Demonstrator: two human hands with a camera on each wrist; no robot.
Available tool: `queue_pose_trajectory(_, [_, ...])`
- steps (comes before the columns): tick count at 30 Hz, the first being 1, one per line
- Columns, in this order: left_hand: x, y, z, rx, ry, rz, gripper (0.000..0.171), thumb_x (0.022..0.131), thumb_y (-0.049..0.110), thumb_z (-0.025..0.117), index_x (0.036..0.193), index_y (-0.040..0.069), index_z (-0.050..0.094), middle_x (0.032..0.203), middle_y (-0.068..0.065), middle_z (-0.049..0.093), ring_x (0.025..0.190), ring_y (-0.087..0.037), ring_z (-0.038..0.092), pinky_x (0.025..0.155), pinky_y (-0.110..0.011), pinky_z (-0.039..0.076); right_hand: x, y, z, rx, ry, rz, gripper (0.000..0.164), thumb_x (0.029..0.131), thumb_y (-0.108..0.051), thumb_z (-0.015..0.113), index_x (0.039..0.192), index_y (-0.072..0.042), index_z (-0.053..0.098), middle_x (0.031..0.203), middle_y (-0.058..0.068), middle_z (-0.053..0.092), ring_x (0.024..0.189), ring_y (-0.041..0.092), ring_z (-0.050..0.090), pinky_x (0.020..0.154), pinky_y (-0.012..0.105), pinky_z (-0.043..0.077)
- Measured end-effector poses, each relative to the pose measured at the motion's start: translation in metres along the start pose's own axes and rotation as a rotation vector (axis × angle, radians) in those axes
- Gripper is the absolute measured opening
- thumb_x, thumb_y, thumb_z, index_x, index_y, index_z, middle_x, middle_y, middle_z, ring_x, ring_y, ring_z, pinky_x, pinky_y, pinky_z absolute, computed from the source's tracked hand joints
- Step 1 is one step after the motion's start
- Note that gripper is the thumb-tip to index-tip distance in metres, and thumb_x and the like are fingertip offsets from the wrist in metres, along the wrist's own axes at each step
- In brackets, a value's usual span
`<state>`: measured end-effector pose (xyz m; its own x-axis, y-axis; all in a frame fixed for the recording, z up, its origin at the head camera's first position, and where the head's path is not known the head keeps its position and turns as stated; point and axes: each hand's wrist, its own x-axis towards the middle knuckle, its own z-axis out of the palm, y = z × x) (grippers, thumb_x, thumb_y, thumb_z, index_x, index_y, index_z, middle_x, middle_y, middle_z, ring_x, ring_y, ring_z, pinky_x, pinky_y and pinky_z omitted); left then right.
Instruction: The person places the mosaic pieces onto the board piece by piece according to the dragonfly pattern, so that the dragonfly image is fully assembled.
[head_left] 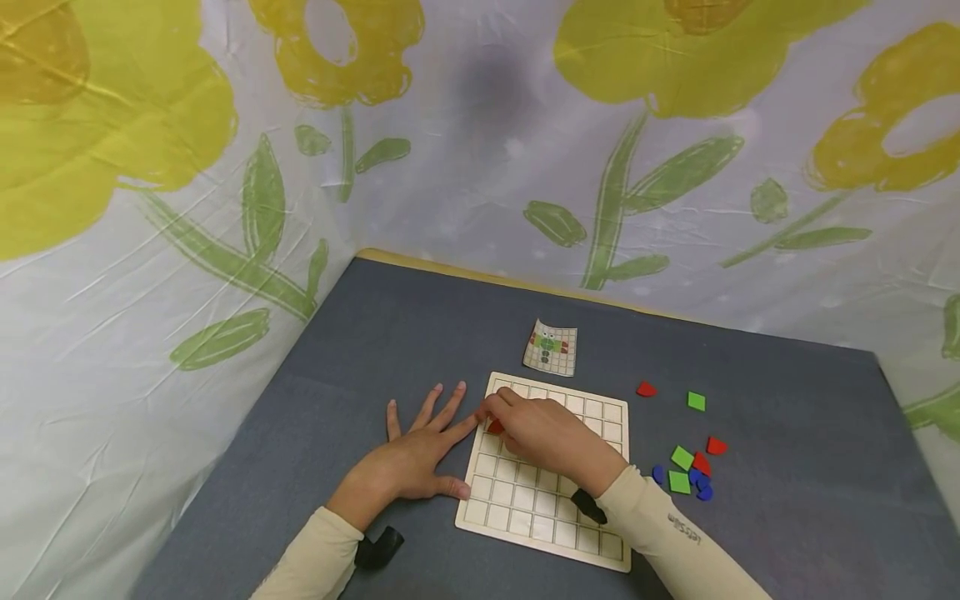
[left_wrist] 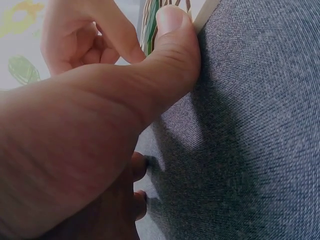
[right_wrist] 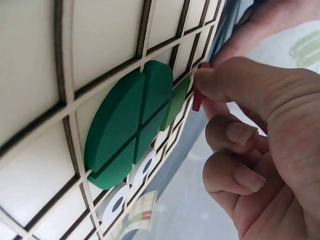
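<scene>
My right hand [head_left: 551, 433] reaches over the left part of a wooden grid board [head_left: 521, 523]. Its thumb and a finger pinch a small red tile [right_wrist: 200, 95] above the squares, seen in the right wrist view. Under that hand, dark green curved tiles [right_wrist: 112, 132] form a rounded shape on the grid. A lighter green tile [right_wrist: 175, 104] and two white eye tiles [right_wrist: 145, 166] lie beside them. My left hand [head_left: 412, 458] rests with fingers spread at the board's left edge, its thumb touching the rim. In the head view the right hand hides most of the placed tiles.
A small picture card [head_left: 551, 362] lies behind the board. To the right are loose red tiles [head_left: 717, 446], green square tiles [head_left: 679, 482] and blue rounded tiles [head_left: 658, 474] on the dark tabletop [head_left: 795, 500]. Flower-printed curtains [head_left: 465, 192] hang behind and to the left.
</scene>
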<state>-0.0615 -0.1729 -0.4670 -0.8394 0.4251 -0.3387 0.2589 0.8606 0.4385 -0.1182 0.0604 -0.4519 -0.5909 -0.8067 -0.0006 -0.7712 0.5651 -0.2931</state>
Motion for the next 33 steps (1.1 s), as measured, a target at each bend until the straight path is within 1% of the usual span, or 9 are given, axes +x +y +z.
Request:
queue_pose_trajectory(4, [-0.001,0.0,0.0,-0.003,0.002,0.001,0.106,0.081,0.061,0.082,0.168,0.03,0.032,0.179,-0.003,-0.004,0.164,-0.037,-0.008,0.112,-0.086,-0.008,0.002,-0.001,0.002,-0.024,0.005,0.003,0.031,0.095,-0.009,0.079,0.122,-0.018,0.066,0.105,-0.003,0.064,0.07,0.008,0.062,0.061,0.028,0.054])
queue_pose_trajectory(8, [-0.001,0.0,-0.001,-0.003,0.002,0.007,0.105,0.081,0.061,0.082,0.168,0.027,0.034,0.179,-0.002,-0.003,0.164,-0.037,-0.008,0.112,-0.086,-0.008,0.003,-0.003,0.001,-0.028,0.02,-0.009,0.021,0.097,-0.012,0.079,0.114,-0.019,0.068,0.102,-0.005,0.063,0.068,0.007,0.06,0.061,0.028,0.054])
queue_pose_trajectory(13, [-0.001,0.0,-0.001,0.01,0.001,0.001,0.106,0.081,0.062,0.082,0.168,0.029,0.032,0.179,-0.001,-0.003,0.164,-0.036,-0.008,0.112,-0.086,-0.008,0.004,-0.003,0.001,-0.068,0.042,-0.035,0.014,0.098,-0.015,0.078,0.11,-0.019,0.074,0.101,-0.005,0.063,0.07,0.007,0.062,0.062,0.028,0.056])
queue_pose_trajectory(20, [0.001,-0.001,0.0,0.018,-0.003,-0.003,0.108,0.083,0.061,0.081,0.17,0.037,0.022,0.179,0.0,-0.005,0.164,-0.035,-0.01,0.113,-0.086,-0.007,0.006,-0.001,0.0,-0.069,0.009,-0.018,0.012,0.097,-0.014,0.079,0.107,-0.02,0.077,0.104,-0.005,0.064,0.076,0.006,0.064,0.064,0.028,0.056])
queue_pose_trajectory(25, [0.001,-0.002,0.0,-0.007,-0.007,0.011,0.109,0.083,0.06,0.081,0.17,0.037,0.02,0.179,-0.002,-0.005,0.163,-0.036,-0.011,0.112,-0.085,-0.01,0.005,0.0,-0.001,-0.05,-0.013,-0.013,0.011,0.099,-0.015,0.077,0.108,-0.021,0.078,0.107,-0.006,0.066,0.081,0.005,0.065,0.069,0.028,0.058])
queue_pose_trajectory(26, [0.002,-0.006,0.004,-0.022,0.007,0.03,0.109,0.083,0.062,0.08,0.17,0.039,0.018,0.179,-0.002,-0.007,0.163,-0.036,-0.013,0.111,-0.086,-0.011,0.005,0.0,-0.001,-0.046,-0.015,-0.016,0.011,0.099,-0.015,0.076,0.108,-0.021,0.078,0.107,-0.007,0.066,0.082,0.004,0.065,0.07,0.028,0.058])
queue_pose_trajectory(30, [0.0,-0.008,0.004,-0.058,0.025,0.056,0.113,0.082,0.062,0.081,0.17,0.04,0.014,0.179,-0.003,-0.007,0.163,-0.038,-0.012,0.11,-0.086,-0.013,0.001,0.003,-0.005,-0.036,-0.005,-0.03,0.013,0.101,-0.013,0.074,0.11,-0.021,0.078,0.112,-0.007,0.065,0.083,0.004,0.066,0.071,0.026,0.058])
queue_pose_trajectory(32, [0.005,-0.016,0.013,-0.065,0.055,0.081,0.114,0.081,0.064,0.081,0.17,0.043,0.014,0.179,-0.003,-0.007,0.163,-0.04,-0.013,0.107,-0.088,-0.014,-0.004,0.005,-0.007,-0.027,0.008,-0.033,0.016,0.101,-0.011,0.073,0.113,-0.021,0.078,0.115,-0.007,0.065,0.083,0.005,0.067,0.07,0.025,0.058])
queue_pose_trajectory(33, [0.003,-0.012,0.009,-0.062,0.047,0.068,0.113,0.081,0.062,0.082,0.17,0.042,0.015,0.179,-0.003,-0.005,0.163,-0.039,-0.011,0.108,-0.088,-0.013,-0.006,0.006,-0.008,-0.02,0.015,-0.031,0.016,0.101,-0.011,0.074,0.114,-0.021,0.078,0.117,-0.006,0.064,0.082,0.005,0.068,0.069,0.025,0.058])
